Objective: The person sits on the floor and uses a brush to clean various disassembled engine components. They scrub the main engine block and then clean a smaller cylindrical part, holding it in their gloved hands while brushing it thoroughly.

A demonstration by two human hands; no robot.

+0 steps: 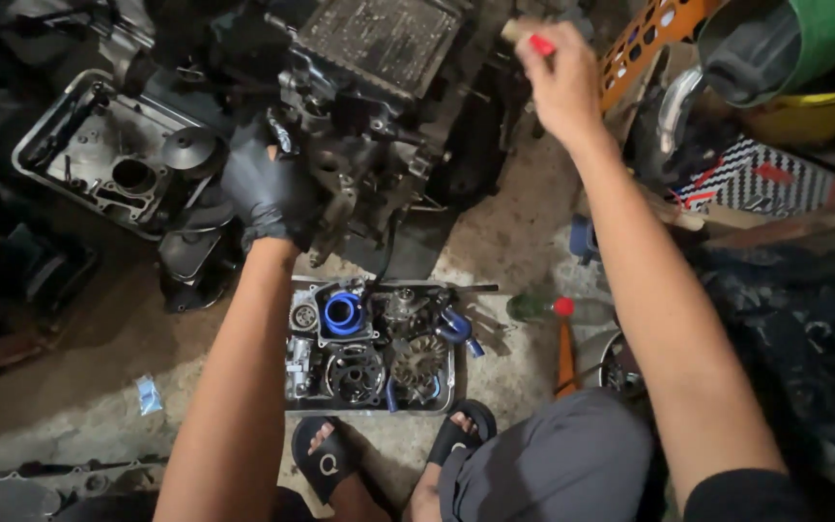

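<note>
Squatting on the concrete floor (99,425), we have our sandalled feet (388,464) planted just short of the metal parts tray (294,401), and that tray is our landmark for everything else. It sits right in front of our toes, probably so loose pieces stay within reach: a blue ring-shaped part (342,312), a finned round wheel (421,358), a dark round cover (354,373) and small fittings all lie inside its rim rather than scattered on the floor.

Just right of the tray, a green bottle with a red cap (538,307) lies on its side, and an orange-handled tool (565,353) lies beside it, both close to hand.

Beyond the tray's far edge stands the engine block (379,126), dark and greasy, with its finned top facing away from us. Our left hand (268,193), in a black glove, presses against the near left side of the block; its grip is clenched on the casing, seemingly to steady it while the other hand works.

Farther off and right of the tray, our bare right hand (562,82) is raised above the block's right side, fingers closed on a small tool with a red handle (533,41).

Far left of the tray, a removed engine cover (99,155) lies open side up on the floor.
</note>
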